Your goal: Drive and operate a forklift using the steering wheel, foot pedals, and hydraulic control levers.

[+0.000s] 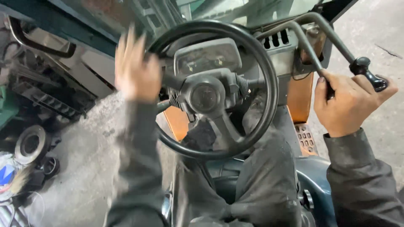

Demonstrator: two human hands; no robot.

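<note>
- Sitting in the seat of some kind of work vehicle, looking down at a black steering wheel [219, 88] that fills the middle of the view.
- Left hand [135, 69] is up at the wheel's upper-left rim, fingers spread and flat. It's blurry, so I can't tell if it actually touches the rim.
- Right hand [351, 103] is off to the right of the wheel, fingers wrapped tight around a grey control lever [310, 46]; a second lever with a black knob [367, 71] sits just past the knuckles.
- Gauge cluster [208, 56] sits behind the wheel's hub.
- Orange panel [299, 96] shows right of the wheel, between it and the right hand.
- Left of the wheel, down on the concrete floor [84, 155], lies a round metal disc [30, 143].
</note>
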